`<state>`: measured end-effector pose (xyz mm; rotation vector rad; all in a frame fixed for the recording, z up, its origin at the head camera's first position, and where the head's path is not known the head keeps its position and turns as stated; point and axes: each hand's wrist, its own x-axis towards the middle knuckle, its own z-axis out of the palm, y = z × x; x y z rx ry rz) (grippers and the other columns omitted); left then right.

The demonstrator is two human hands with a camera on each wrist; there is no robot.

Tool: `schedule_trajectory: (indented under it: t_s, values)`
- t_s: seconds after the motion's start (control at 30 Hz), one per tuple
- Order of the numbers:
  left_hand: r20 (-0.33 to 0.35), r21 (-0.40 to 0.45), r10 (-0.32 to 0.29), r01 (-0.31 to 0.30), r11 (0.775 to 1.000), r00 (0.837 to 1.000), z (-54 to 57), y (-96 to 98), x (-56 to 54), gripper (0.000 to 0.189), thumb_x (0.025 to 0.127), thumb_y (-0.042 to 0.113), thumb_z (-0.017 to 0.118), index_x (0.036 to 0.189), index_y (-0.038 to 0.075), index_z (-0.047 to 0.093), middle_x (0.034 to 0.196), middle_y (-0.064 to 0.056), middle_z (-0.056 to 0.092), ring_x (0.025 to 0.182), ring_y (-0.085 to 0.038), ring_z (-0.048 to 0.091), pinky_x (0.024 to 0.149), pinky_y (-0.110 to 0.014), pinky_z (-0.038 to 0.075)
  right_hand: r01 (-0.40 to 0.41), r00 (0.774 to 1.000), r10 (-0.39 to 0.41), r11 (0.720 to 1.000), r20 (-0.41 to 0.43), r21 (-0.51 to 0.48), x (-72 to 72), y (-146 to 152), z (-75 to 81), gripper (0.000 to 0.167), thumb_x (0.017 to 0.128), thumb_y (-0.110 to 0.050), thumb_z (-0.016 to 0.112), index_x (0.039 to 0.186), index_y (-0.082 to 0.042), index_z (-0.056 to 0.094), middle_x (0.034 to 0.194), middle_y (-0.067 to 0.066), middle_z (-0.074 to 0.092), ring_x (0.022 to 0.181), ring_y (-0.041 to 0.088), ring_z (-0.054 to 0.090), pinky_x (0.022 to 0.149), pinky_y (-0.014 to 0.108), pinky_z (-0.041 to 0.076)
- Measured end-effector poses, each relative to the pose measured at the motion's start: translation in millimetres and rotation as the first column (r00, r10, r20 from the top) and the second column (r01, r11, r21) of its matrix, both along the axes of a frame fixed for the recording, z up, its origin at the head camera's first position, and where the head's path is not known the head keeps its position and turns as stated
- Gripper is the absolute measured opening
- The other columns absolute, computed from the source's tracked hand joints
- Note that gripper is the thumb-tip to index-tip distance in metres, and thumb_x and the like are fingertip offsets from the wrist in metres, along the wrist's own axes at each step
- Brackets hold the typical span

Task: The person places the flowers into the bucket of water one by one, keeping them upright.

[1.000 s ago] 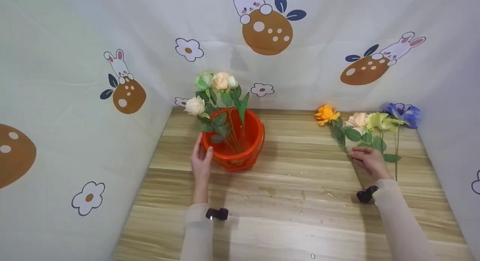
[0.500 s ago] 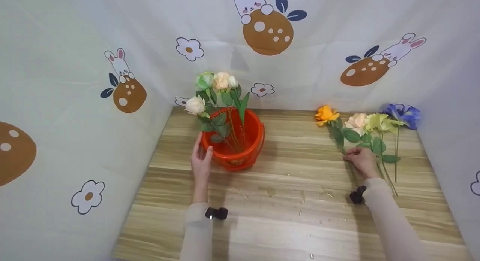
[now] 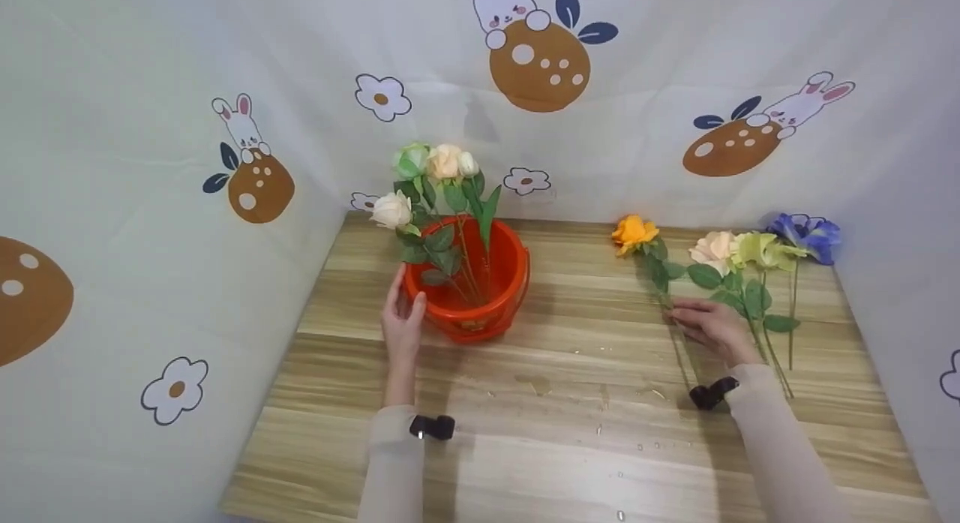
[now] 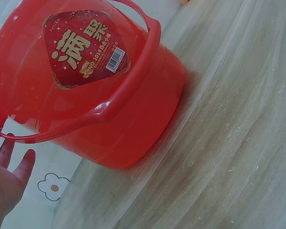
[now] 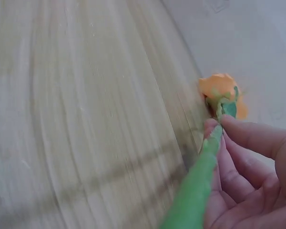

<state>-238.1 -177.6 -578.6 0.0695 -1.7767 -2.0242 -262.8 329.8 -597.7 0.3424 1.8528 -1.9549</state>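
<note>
The likeliest mishap is a snag: the orange artificial flower with a green stem (image 3: pixel 634 232) has leaves just beside those of the peach artificial flower (image 3: pixel 715 250), so a sideways pull could drag that one along, and perhaps the yellow-green artificial flower (image 3: pixel 765 250) next to it. The grip is only a pinch partway along the stem, so the blossom could also swing or twist if the fingertips slacken. The round red plastic bucket (image 4: pixel 138 138) stands upright near the back-left corner of the wood-grain counter (image 3: pixel 585 433); a hard push on its rim could tilt it, since the tall blooms inside rise well above it and the white artificial rose (image 3: pixel 392 210) leans out over the left side. Clear droplets and wet-looking patches (image 3: pixel 537 385) on the middle of the counter might make a stem slippery if it trails through them.

Of the hands, the right hand (image 3: pixel 712 328) pinches the orange flower's stem between thumb and fingertips, towards the back edge right of centre; whether the blossom touches the counter I cannot tell. The left hand (image 3: pixel 403 328) is spread, thumb well apart from the fingers, which lie lengthwise against the bucket's left side and steady it without wrapping round it.
</note>
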Motion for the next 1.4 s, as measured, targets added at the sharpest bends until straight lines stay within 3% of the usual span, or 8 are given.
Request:
schedule_trajectory:
  t_s: [0.2, 0.5, 0.77, 0.93, 1.2, 1.4]
  values:
    - [-0.004, -0.001, -0.019, 0.019, 1.000, 1.000, 0.4, -1.4, 1.0, 0.058, 0.094, -0.004, 0.058, 0.149, -0.006, 0.039, 0.159, -0.022, 0.035, 0.148, -0.030, 0.033, 0.111, -0.012, 0.039, -0.010, 1.000, 0.008, 0.998, -0.028, -0.063, 1.4, -11, -6.0, 0.042, 0.097, -0.008, 0.062, 0.136, 0.005, 0.055, 0.095, -0.011, 0.076, 0.091, 0.000, 0.069, 0.080, 0.015, 0.057]
    - [0.013, -0.008, -0.009, 0.009, 1.000, 1.000, 2.2, -2.1, 1.4, 0.058, 0.094, -0.003, 0.058, 0.149, -0.004, 0.039, 0.159, -0.019, 0.036, 0.149, -0.031, 0.032, 0.114, -0.014, 0.036, 0.090, 0.992, -0.098, 0.992, -0.083, -0.092, -4.1, -36, -12.5, 0.051, 0.098, -0.008, 0.061, 0.142, 0.012, 0.043, 0.092, -0.011, 0.074, 0.091, 0.001, 0.069, 0.082, 0.015, 0.057]
    - [0.024, 0.016, 0.000, -0.001, 1.000, 1.000, 3.7, -1.5, 1.2, 0.057, 0.094, -0.007, 0.057, 0.148, -0.007, 0.039, 0.158, -0.023, 0.036, 0.149, -0.033, 0.031, 0.112, -0.012, 0.037, 0.140, 0.986, -0.152, 0.979, -0.067, -0.150, -3.9, -56, -16.9, 0.040, 0.096, -0.001, 0.060, 0.134, 0.008, 0.049, 0.087, -0.011, 0.071, 0.086, 0.002, 0.069, 0.081, 0.016, 0.058]
    - [0.029, 0.014, -0.002, 0.002, 1.000, 1.000, 2.9, -0.1, 0.7, 0.057, 0.094, -0.010, 0.055, 0.148, -0.007, 0.039, 0.158, -0.023, 0.036, 0.148, -0.033, 0.032, 0.112, -0.012, 0.038, 0.169, 0.983, -0.179, 0.971, -0.047, -0.170, -1.9, -66, -12.8, 0.026, 0.096, 0.000, 0.061, 0.120, -0.002, 0.054, 0.085, -0.010, 0.069, 0.084, 0.004, 0.069, 0.079, 0.018, 0.059]
    - [0.011, 0.024, 0.001, -0.001, 1.000, 1.000, 1.1, -0.1, 1.4, 0.058, 0.093, -0.006, 0.059, 0.148, -0.007, 0.040, 0.157, -0.023, 0.037, 0.146, -0.030, 0.036, 0.110, -0.012, 0.040, 0.215, 0.973, -0.227, 0.956, -0.042, -0.198, -0.1, -80, -1.4, 0.020, 0.092, -0.003, 0.068, 0.110, -0.006, 0.060, 0.084, -0.008, 0.068, 0.080, 0.005, 0.068, 0.076, 0.017, 0.058]
    - [0.001, 0.013, 0.004, -0.004, 1.000, 1.000, 1.3, 0.7, 1.3, 0.057, 0.093, -0.005, 0.059, 0.148, -0.006, 0.041, 0.157, -0.023, 0.038, 0.147, -0.030, 0.036, 0.114, -0.014, 0.036, 0.253, 0.964, -0.264, 0.951, -0.042, -0.179, 0.6, -88, 10.3, 0.015, 0.091, -0.004, 0.070, 0.095, -0.018, 0.067, 0.083, -0.009, 0.070, 0.071, 0.004, 0.067, 0.070, 0.016, 0.057]
